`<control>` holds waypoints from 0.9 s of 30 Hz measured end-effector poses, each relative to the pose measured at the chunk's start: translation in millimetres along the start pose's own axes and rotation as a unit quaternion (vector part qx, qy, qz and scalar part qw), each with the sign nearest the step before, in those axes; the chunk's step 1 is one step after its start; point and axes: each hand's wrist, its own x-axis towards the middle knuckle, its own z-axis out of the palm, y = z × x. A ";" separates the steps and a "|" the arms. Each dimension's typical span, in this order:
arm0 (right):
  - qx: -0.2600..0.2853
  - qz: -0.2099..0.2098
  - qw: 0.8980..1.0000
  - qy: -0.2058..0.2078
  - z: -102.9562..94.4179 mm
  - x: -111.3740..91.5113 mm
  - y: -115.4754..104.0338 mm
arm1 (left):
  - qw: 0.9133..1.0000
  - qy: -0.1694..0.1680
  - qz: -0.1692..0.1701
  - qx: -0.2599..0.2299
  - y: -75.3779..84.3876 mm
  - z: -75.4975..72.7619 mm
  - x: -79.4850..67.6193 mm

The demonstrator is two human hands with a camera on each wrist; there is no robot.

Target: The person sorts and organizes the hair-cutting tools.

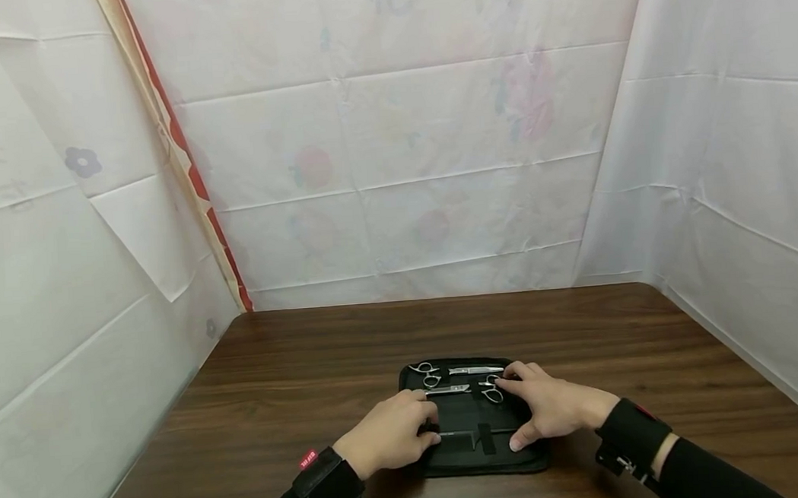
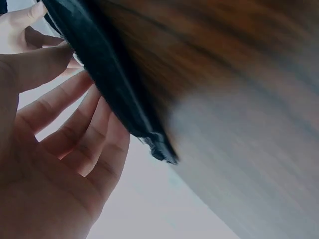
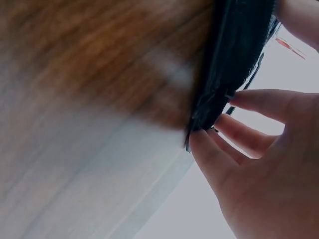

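Observation:
An unfolded black zip case (image 1: pixel 460 470) lies on the table with hairdressing scissors in its upper half. One pair of silver scissors (image 1: pixel 449 390) points right from the left side, and another pair (image 1: pixel 492 389) has its handles at the right. A dark comb (image 1: pixel 460 440) lies across the lower half. My left hand (image 1: pixel 391 434) rests over the case's left edge, its thumb and index finger a little apart beside the comb's left end. Across the right edge lies my right hand (image 1: pixel 552 403), thumb spread low and fingertips by the right scissors' handles. In the right wrist view, fingertips (image 3: pixel 202 142) touch the case's edge.
The brown wooden table (image 1: pixel 296 362) spreads around the case. White printed sheeting (image 1: pixel 398 226) hangs behind it and at both sides. A black band (image 1: pixel 327 486) wraps the left wrist; another band (image 1: pixel 623 433) with a small device wraps the right.

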 end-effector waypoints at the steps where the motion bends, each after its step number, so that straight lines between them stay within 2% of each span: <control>1: 0.000 -0.001 1.000 0.001 -0.9 0.1 -0.2 | 1.000 0.004 0.001 -0.001 -1.7 0.1 0.4; 8: 0.002 -0.003 1.000 0.015 -7.9 2.6 -1.7 | 1.000 0.018 -0.015 0.002 -11.0 -1.6 5.1; 14: 0.000 0.009 1.000 0.024 -13.5 5.4 -1.4 | 0.998 0.051 -0.042 0.016 -21.1 -0.9 11.9; 20: -0.022 0.015 0.998 0.057 -16.4 11.4 3.5 | 0.994 0.059 -0.087 -0.003 -30.0 -3.5 17.7; 27: -0.027 0.035 0.995 0.084 -18.6 23.5 9.7 | 0.991 0.066 -0.115 -0.027 -39.2 -7.8 25.3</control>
